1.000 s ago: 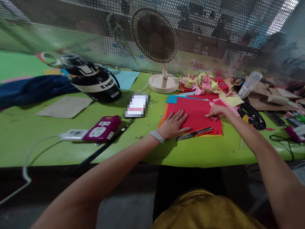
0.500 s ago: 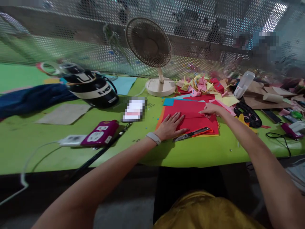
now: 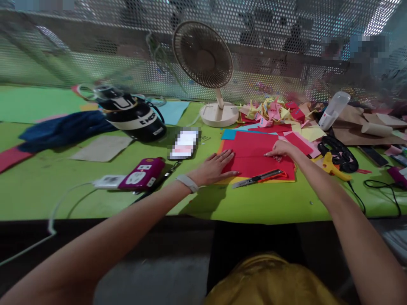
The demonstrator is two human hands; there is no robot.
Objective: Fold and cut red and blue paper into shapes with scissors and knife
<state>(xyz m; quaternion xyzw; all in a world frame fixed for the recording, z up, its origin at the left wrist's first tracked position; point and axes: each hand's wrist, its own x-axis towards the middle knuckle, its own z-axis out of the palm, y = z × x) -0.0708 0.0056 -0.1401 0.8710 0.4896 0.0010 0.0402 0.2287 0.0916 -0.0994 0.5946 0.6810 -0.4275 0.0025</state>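
A left hand (image 3: pixel 213 168) is lying flat, fingers spread, over the left edge of red paper (image 3: pixel 251 143) on a green table (image 3: pixel 260 207); a box cutter (image 3: pixel 260 178) is resting along the near edge; a right hand (image 3: pixel 280 151) is pointing onto the sheet, any grip unclear.

A perforated grey metal screen (image 3: pixel 276 80) stands behind the glossy lime-green surface (image 3: pixel 273 207); white light (image 3: pixel 381 17) glares upper right; dim grey floor (image 3: pixel 152 271) lies below.

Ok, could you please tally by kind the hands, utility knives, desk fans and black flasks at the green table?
Left hand and right hand: 2
Utility knife: 1
Desk fan: 1
Black flask: 1
Total: 5
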